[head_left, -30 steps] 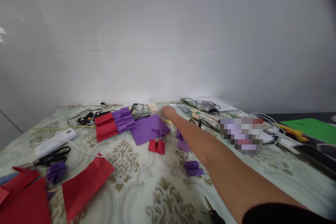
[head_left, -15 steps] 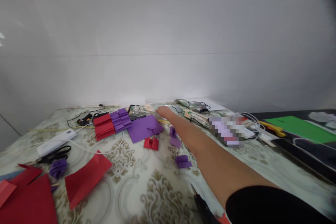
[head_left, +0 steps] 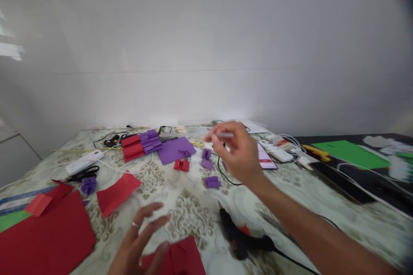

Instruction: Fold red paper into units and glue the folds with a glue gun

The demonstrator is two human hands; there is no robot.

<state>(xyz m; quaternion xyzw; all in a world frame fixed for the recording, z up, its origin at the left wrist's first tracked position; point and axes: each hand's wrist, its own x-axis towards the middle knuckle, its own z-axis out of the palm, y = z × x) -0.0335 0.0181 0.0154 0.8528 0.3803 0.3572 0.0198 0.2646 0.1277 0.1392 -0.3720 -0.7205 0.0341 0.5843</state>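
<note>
My right hand [head_left: 237, 150] is raised over the middle of the table, thumb and fingers closed on a short, pale glue stick [head_left: 225, 135], blurred by motion. Low in the picture, my left hand [head_left: 138, 240] has its fingers spread, over the left edge of a red folded paper [head_left: 183, 255]; whether it touches the paper I cannot tell. A black glue gun [head_left: 240, 234] lies to the right of that paper, nozzle pointing away, its cord running off to the lower right. Beyond it are small folded purple papers [head_left: 213, 181] and a red folded piece [head_left: 181, 164].
Red sheets [head_left: 48, 232] lie at left, near a crumpled purple paper flower [head_left: 88, 185], black-handled scissors [head_left: 83, 173] and a white power strip [head_left: 84, 162]. Pleated paper [head_left: 142, 144] and a purple sheet [head_left: 176, 150] are further back. A phone [head_left: 267, 157], cables and green sheet [head_left: 351, 154] occupy the right.
My right hand has drawn back from the far side of the table with the glue stick in its fingers. My left hand has come into view, and the camera's view has shifted.
</note>
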